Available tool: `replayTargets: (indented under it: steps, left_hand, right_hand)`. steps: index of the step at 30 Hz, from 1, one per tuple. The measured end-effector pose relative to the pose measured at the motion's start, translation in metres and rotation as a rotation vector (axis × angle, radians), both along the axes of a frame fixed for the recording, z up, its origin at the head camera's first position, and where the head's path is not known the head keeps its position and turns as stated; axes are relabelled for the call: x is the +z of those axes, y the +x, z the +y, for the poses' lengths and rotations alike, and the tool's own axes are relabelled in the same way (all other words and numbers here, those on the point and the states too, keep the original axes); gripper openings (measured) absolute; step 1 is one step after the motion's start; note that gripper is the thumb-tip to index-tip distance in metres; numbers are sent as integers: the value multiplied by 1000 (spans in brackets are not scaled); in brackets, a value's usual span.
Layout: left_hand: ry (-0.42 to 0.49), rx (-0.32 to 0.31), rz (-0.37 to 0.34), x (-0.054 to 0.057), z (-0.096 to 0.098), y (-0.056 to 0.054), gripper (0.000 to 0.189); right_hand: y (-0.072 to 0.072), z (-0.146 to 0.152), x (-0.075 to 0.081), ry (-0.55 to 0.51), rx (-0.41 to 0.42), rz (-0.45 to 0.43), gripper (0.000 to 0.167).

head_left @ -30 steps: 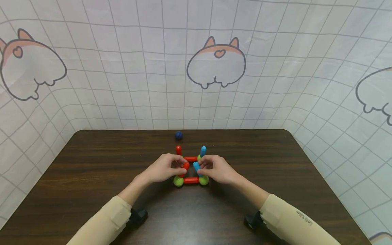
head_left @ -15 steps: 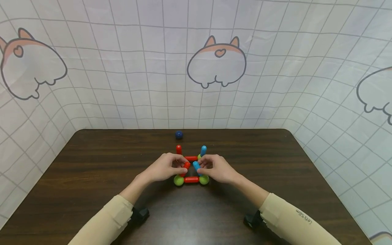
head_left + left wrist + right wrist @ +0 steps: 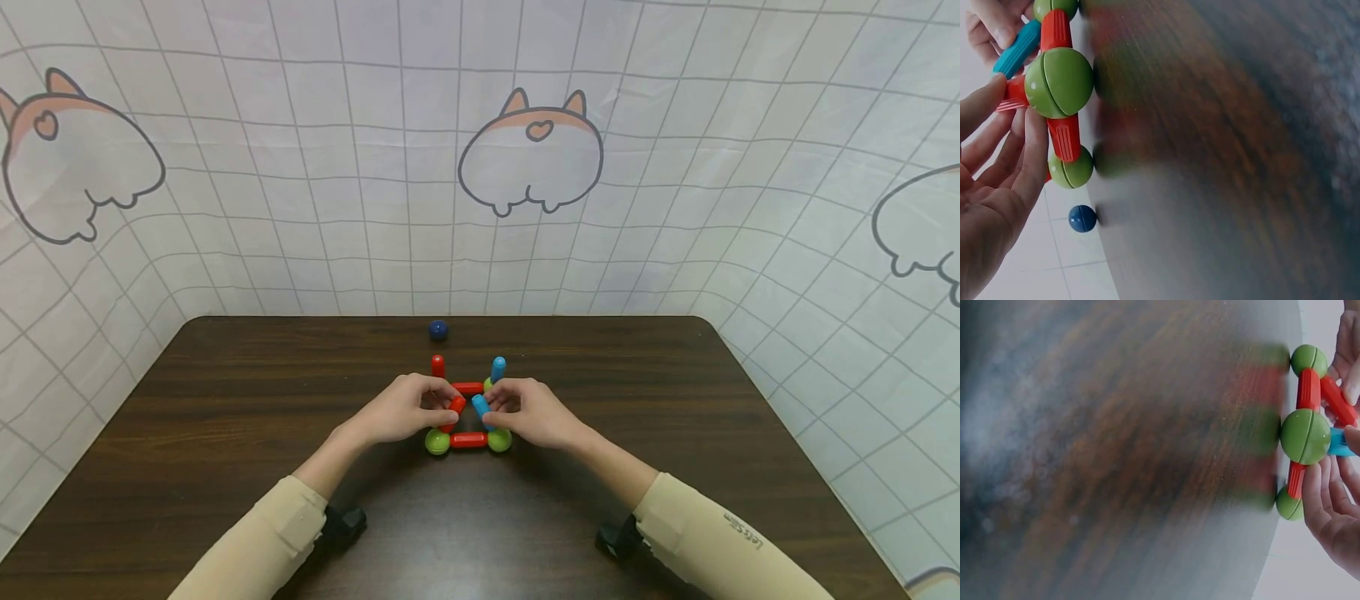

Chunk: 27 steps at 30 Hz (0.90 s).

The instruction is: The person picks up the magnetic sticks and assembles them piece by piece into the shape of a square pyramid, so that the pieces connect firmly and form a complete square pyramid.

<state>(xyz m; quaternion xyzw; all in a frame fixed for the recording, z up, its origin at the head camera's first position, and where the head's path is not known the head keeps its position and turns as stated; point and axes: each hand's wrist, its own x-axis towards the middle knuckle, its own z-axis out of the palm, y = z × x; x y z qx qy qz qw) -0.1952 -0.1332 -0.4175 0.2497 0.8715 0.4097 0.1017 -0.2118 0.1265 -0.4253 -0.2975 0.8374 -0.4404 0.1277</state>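
Observation:
A square frame of red rods and green balls, like a magnetic building toy, sits on the table in the head view. My left hand point(image 3: 405, 408) pinches a red rod point(image 3: 457, 405) that leans inward from the front left green ball point(image 3: 437, 442). Opposite it, my right hand point(image 3: 536, 414) pinches a blue rod point(image 3: 481, 406) leaning inward from the front right green ball point(image 3: 499, 441). A red crossbar rod point(image 3: 469, 440) joins these two balls. At the back corners, another red rod point(image 3: 438, 365) and another blue rod point(image 3: 498, 369) stand up. Fingers partly hide the frame's sides.
Behind the frame, a dark blue ball point(image 3: 438, 331) lies near the far edge of the dark wooden table point(image 3: 247, 400). A white grid-patterned cloth point(image 3: 375, 183) hangs behind and at both sides of the table.

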Motion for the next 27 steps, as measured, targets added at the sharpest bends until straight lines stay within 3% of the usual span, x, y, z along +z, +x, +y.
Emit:
replayTargets:
  steps: [5, 7, 12, 14, 17, 27]
  left_hand:
    - [30, 3, -16, 1, -4, 1, 25]
    - [72, 33, -39, 2, -7, 2, 23]
    - [177, 212, -22, 3, -15, 0, 18]
    - [180, 294, 9, 3, -17, -2, 22]
    - [185, 367, 11, 0, -16, -6, 30]
    - [260, 400, -66, -10, -1, -14, 39]
  right_hand:
    - [-1, 4, 2, -30, 4, -45, 23]
    - [-4, 7, 3, -56, -11, -96, 24]
    - [-13, 18, 3, -147, -133, -201, 19]
    - [-17, 20, 2, -192, -190, -222, 18]
    - [-23, 18, -1, -264, -250, -252, 22]
    - [-26, -3, -5, -360, -292, -302, 32]
